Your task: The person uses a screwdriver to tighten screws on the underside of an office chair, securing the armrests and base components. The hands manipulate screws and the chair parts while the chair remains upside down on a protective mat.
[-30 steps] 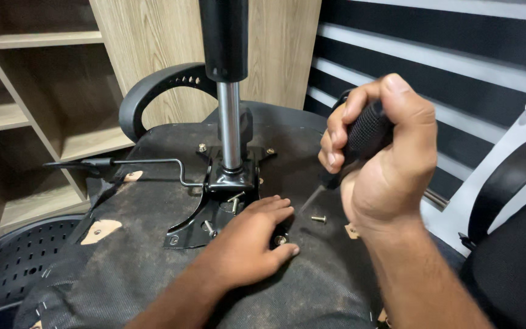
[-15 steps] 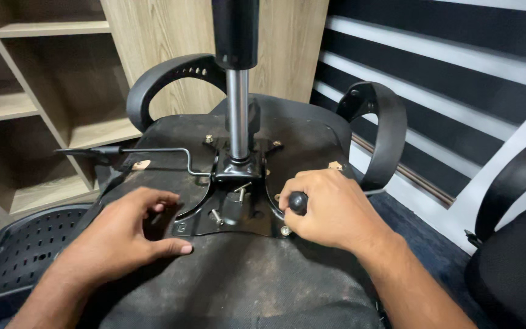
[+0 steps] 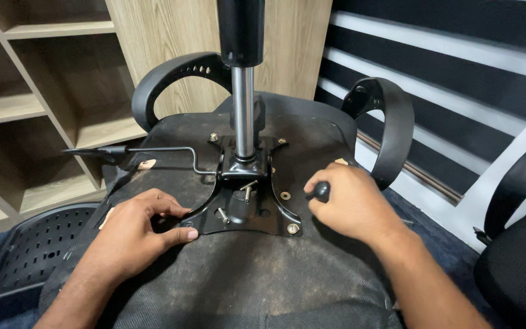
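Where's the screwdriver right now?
In the right hand, its black handle showing just right of the metal base plate on the upturned seat.

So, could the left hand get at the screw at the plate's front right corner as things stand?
Probably yes. The left hand rests at the black mounting plate's front left corner, and the brass-coloured screw lies uncovered along the same front edge. The right hand, gripping a screwdriver handle, sits close beside it.

Head camera looks steeply down, close over the upturned chair seat.
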